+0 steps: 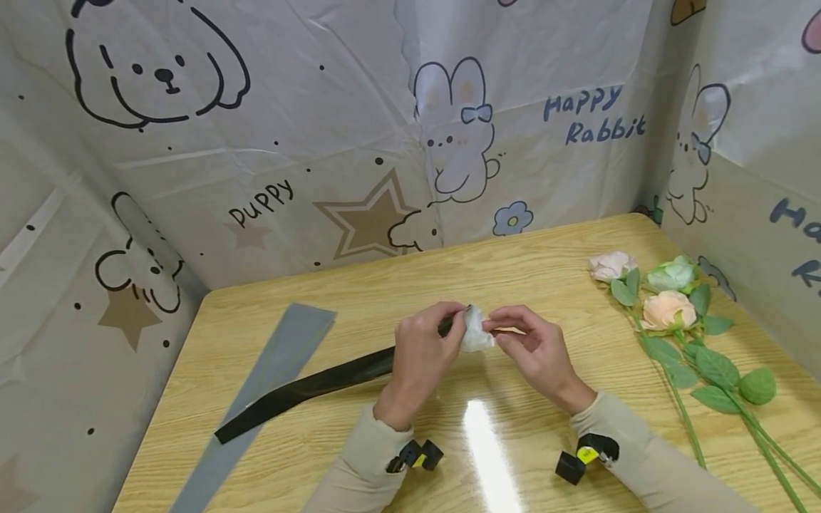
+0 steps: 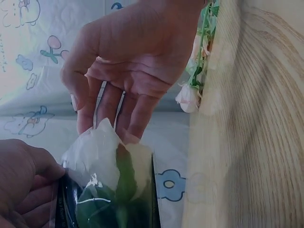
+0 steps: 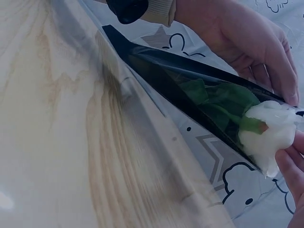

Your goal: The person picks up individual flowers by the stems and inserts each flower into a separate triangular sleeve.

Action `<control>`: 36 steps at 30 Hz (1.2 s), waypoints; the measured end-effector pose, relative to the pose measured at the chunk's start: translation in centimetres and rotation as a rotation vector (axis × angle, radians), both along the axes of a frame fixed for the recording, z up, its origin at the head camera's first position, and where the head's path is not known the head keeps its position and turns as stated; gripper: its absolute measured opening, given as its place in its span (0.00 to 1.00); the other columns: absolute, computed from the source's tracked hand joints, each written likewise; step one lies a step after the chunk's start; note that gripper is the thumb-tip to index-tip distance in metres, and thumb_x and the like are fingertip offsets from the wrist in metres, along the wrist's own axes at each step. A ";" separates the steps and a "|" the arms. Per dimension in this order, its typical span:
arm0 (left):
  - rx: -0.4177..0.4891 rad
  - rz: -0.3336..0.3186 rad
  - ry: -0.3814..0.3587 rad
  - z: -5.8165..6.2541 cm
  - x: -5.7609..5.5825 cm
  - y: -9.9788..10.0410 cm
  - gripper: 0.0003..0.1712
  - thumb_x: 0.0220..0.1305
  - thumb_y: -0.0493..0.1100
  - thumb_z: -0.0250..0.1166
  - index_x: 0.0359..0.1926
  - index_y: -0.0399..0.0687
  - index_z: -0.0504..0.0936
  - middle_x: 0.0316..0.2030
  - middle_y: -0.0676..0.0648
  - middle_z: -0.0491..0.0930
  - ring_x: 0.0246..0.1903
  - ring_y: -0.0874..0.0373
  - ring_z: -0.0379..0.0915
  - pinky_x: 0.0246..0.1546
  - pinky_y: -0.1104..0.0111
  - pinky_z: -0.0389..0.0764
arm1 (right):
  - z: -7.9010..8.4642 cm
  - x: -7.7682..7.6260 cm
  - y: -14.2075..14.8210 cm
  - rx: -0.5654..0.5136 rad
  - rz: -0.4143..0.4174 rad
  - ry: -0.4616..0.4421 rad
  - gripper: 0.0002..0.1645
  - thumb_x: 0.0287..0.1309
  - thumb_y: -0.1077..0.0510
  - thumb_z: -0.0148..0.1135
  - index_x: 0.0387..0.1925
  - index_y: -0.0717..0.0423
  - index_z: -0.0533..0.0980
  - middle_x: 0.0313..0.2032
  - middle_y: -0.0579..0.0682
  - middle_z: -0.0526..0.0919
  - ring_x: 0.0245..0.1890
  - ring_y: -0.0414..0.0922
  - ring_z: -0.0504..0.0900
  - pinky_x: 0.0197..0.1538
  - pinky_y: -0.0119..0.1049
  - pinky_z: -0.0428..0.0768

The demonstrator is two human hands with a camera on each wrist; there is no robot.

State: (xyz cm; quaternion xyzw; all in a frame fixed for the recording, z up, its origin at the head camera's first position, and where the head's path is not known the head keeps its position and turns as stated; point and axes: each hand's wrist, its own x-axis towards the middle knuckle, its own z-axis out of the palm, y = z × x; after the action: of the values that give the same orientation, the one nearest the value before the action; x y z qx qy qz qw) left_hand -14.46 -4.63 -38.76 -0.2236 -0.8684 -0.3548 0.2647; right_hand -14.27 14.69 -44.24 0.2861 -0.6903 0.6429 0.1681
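Note:
A white artificial rose (image 3: 270, 130) with green leaves lies inside a long, narrow flower sleeve (image 1: 333, 374), black with a clear front, its bloom at the sleeve's upper end. My left hand (image 1: 423, 349) grips the sleeve near that end, thumb and fingers at its edge beside the petals. On the bloom's other side, my right hand (image 1: 532, 349) touches the white petals with its fingertips. In the left wrist view, the right hand's thumb stands apart from its loosely extended fingers, which reach behind the bloom (image 2: 95, 152). The sleeve's narrow end points left, over a grey strip.
A flat grey strip (image 1: 276, 363), seemingly another sleeve or a stack, lies slanted on the wooden table (image 1: 359, 456). At the right lie pink (image 1: 612, 265), peach (image 1: 668, 311) and pale green (image 1: 670, 273) artificial roses with long stems. Printed cloth walls (image 1: 288, 142) border the table.

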 end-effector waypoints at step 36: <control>-0.082 -0.069 0.091 0.8 1.9 1.7 0.06 0.68 0.36 0.69 0.39 0.40 0.91 0.33 0.45 0.92 0.30 0.59 0.90 0.31 0.76 0.87 | -0.6 0.0 -0.3 0.148 0.020 0.192 0.17 0.47 0.79 0.65 0.35 0.64 0.69 0.35 0.59 0.88 0.45 0.36 0.90 0.46 0.32 0.90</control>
State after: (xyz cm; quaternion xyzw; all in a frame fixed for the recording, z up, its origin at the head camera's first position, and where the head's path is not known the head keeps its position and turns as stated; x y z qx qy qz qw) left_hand -12.60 -2.96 -37.99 -0.2801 -0.8610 -0.3174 0.2820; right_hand -14.26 14.35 -44.82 0.3648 -0.7137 0.5615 0.2055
